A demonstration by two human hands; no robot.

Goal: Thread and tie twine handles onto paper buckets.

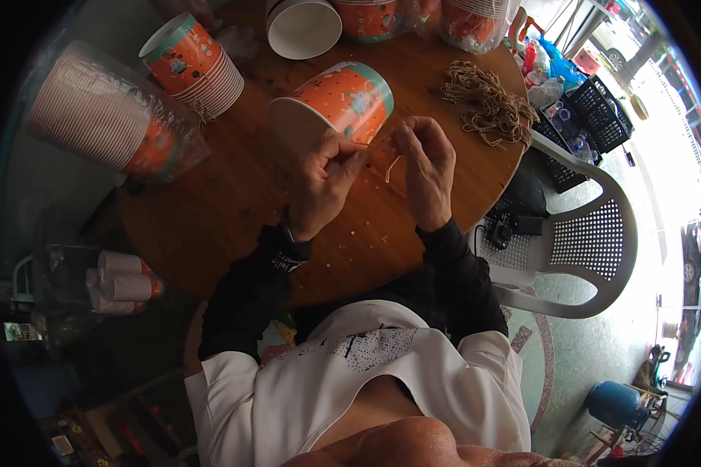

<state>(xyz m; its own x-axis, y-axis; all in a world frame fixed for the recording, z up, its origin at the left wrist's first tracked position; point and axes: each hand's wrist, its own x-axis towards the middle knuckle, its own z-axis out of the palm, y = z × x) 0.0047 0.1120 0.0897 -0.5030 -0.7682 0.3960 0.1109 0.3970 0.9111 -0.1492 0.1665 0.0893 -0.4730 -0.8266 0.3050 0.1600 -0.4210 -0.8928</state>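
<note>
Both my hands are raised over the round wooden table (210, 241), fingers pinched. Between them runs a thin cord (389, 170), with a short loop or end hanging beside my right hand. My left hand (319, 187) grips the cord between thumb and forefinger. My right hand (428, 167) pinches it from the other side. Just beyond my hands an orange paper bucket (335, 97) with a green band lies on its side, its white round end toward the left. Whether the cord touches the bucket I cannot tell.
A tangled bundle of tan cords (487, 101) lies at the table's right. Stacked paper buckets (202, 74) and a plastic-wrapped stack (101, 117) stand left; another bucket (304, 31) lies at the far side. A white plastic chair (592, 241) holds a camera (498, 233). Black crates (600, 113) stand behind.
</note>
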